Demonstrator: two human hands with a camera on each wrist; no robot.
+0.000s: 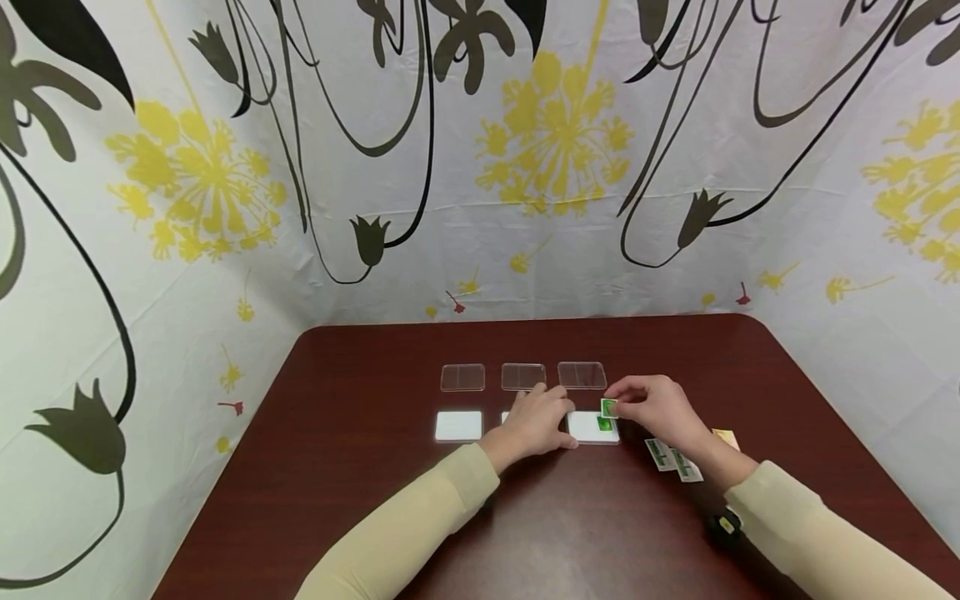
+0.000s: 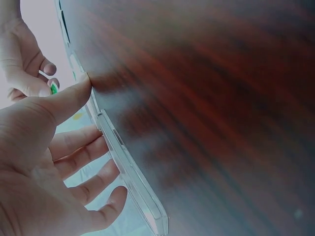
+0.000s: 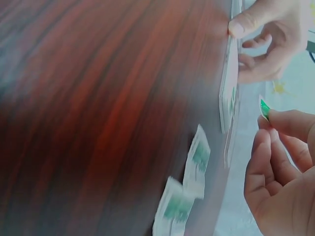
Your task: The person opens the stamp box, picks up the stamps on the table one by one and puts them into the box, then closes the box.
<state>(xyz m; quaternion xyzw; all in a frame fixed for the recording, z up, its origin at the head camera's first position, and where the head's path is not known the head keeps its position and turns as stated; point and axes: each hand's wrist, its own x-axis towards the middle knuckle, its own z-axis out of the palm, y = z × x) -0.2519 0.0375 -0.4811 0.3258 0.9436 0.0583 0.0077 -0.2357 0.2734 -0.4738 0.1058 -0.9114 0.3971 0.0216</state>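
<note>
The right hand [image 1: 662, 408] has its grip clamped on a small green-and-white piece [image 1: 609, 407], pinched between thumb and fingertips just above the far right part of the right white case [image 1: 588, 427]; the left hand [image 1: 534, 421] has its thumb and fingers apart, the thumb touching that case's near left corner and the fingers reaching toward its far edge, though how firmly they press I cannot tell; a green patch [image 1: 604, 424] shows on the case under the held piece, and whether it is a second piece or a reflection is unclear. Left of the right white case, the middle white case [image 1: 506, 416] is mostly hidden by the left hand, and farther left the left white case [image 1: 458, 427] shows plain white; beyond the right white case lies a clear tray [image 1: 582, 376], with two more clear trays [image 1: 462, 377] in line to its left. To the right of the right white case, two printed cards [image 1: 660, 455] and a yellow card [image 1: 724, 437] lie on the bench [image 1: 375, 375]; the work looks early, I judge, since the held piece is not yet down, those cards remain aside, and the left white case bears no coloured piece.
</note>
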